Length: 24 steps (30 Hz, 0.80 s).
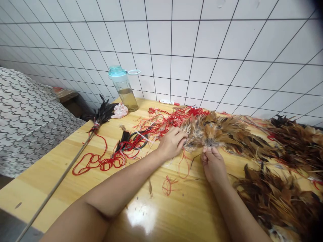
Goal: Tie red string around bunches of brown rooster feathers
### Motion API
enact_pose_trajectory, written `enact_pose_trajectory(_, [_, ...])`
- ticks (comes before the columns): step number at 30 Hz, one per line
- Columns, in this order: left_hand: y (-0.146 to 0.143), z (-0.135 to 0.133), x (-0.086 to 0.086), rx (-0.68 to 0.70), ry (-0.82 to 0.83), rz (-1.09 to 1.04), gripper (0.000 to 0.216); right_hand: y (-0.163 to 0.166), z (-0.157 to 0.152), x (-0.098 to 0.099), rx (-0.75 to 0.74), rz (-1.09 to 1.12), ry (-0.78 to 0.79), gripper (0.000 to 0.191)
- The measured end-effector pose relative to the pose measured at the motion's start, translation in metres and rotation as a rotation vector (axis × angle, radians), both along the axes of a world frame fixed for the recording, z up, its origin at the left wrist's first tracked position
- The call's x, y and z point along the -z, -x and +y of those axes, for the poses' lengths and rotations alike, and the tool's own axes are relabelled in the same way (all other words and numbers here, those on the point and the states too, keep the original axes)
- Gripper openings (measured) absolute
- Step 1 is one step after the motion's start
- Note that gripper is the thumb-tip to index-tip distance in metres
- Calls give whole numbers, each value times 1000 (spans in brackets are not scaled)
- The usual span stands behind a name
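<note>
A long pile of brown and tan feathers [232,132] lies in front of me near the wall. At its pale, fluffy left end, my left hand [173,143] is closed with its fingers curled into the feathers. My right hand [213,163] pinches the quill ends of some brown feathers at the pile's near edge. Tangled red string [174,117] runs behind and beside my left hand. Between the two hands, a loop of red string [183,166] hangs down onto the wooden table [161,215].
Darker feather bunches [285,198] cover the right side. To the left are a thin stick [58,185] with black feathers [106,111] tied at its end, a water bottle [126,90] and crumpled tissue [119,111]. A red-and-white marker [169,102] lies by the tiled wall [161,37].
</note>
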<state>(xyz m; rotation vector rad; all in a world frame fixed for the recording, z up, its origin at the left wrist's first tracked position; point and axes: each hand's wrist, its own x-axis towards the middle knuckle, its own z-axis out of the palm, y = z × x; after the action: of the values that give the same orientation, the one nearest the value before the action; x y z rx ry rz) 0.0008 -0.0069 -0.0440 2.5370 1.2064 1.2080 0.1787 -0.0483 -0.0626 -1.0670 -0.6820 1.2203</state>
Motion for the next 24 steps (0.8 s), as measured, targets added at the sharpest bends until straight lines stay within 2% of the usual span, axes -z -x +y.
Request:
enact_pose_trajectory(5, [-3,-8,-5,11,-21,190,19,-1,0,2,-2,-6,-15,32])
enact_pose_trajectory(10, [-3,-8,-5,-107,135,341,18,1,0,0,15,10,-7,34])
enact_pose_trajectory(15, [-4,-8,-4,-111,241,379,15,2,-1,-1,8,23,6,36])
enact_pose_trajectory(19, [-4,-5,-6,-64,365,203,13,2,-1,0,1,-11,0,34])
enact_pose_trajectory(22, [-3,-3,-12,28,616,-103,6,2,-1,1,-10,-41,-16,32])
enact_pose_trajectory(24, [-3,-3,-16,106,816,-346,14,2,-2,1,-18,-64,-22,32])
